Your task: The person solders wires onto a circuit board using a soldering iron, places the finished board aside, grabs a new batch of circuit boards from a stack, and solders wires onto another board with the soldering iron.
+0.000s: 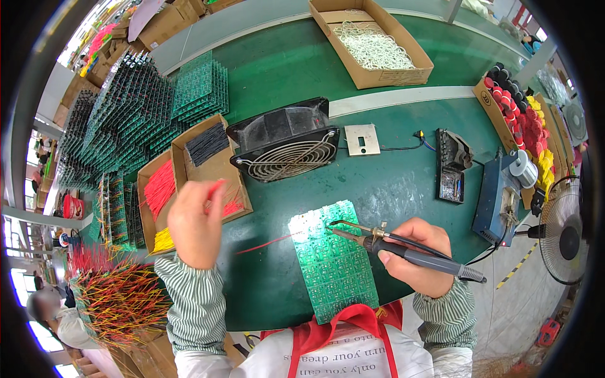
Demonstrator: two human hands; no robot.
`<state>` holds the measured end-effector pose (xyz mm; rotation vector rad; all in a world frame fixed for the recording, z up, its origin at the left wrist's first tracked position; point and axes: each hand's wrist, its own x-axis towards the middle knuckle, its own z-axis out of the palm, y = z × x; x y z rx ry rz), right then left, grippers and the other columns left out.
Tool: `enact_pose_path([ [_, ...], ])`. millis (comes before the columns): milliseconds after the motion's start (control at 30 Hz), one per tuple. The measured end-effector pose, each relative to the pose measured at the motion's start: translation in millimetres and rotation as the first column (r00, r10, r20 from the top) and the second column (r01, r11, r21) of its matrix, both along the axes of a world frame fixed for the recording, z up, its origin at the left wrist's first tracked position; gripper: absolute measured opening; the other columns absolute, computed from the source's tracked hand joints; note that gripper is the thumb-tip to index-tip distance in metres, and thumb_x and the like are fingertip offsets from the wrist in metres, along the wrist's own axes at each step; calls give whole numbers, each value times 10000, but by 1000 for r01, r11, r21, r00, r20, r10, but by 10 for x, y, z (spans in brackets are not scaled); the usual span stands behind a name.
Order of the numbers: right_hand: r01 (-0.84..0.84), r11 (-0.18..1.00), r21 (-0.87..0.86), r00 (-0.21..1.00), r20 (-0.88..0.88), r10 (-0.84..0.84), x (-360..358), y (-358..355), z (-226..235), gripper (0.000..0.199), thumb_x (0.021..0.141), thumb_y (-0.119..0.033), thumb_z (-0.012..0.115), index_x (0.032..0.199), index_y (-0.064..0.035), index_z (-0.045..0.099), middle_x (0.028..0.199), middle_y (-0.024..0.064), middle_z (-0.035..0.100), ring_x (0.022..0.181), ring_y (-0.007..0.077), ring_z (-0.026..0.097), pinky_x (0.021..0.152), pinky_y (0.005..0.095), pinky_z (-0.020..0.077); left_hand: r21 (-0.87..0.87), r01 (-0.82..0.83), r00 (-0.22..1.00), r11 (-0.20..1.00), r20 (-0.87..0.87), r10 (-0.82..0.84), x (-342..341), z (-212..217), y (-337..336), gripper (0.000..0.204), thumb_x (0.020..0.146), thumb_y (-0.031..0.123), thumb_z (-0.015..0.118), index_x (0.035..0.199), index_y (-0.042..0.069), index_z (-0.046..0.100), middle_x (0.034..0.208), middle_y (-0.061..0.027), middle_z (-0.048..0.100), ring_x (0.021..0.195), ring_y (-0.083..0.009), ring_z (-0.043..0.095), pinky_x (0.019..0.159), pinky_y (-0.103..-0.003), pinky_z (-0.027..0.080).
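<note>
My right hand (419, 258) grips a soldering iron (422, 257) that has a curved solder feed tube (353, 225) clamped alongside. Its tip is at the upper part of a green circuit board panel (337, 264), which lies in front of me. From the panel's upper left, a red wire (265, 244) runs out over the table. My left hand (196, 223) is raised left of the panel, beside the wire box. Its fingers are pinched together, with a bit of red at the fingertips too small to make out.
Cardboard boxes hold red wires (160, 189) and black wires (208, 143). A black fan (283, 145) stands behind the panel. Stacked circuit boards (129, 113) and wired boards (123, 299) are at left. At right are a blue solder station (495, 198) and a solder spool (523, 167).
</note>
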<state>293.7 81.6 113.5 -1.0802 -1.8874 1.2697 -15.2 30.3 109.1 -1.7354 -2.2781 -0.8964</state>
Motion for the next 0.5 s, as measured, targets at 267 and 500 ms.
enact_pose_path([
  [267, 0, 1000, -19, 1000, -26, -1, -12, 3, -28, 180, 703, -89, 715, 806, -10, 590, 667, 49, 644, 584, 95, 616, 539, 236, 477, -206, 520, 798, 829, 463, -385, 596, -263, 24, 110, 768, 81, 691, 820, -1, 641, 708, -83, 550, 571, -173, 525, 516, -281, 414],
  [500, -15, 1000, -25, 1000, -22, 14, -45, 35, -52, 187, 712, -104, 716, 812, -10, 588, 683, 50, 648, 598, 88, 614, 551, 237, 485, -218, 538, 774, 814, 511, -375, 612, -354, 65, 133, 775, 96, 691, 818, -14, 633, 697, -84, 531, 555, -174, 504, 514, -281, 402],
])
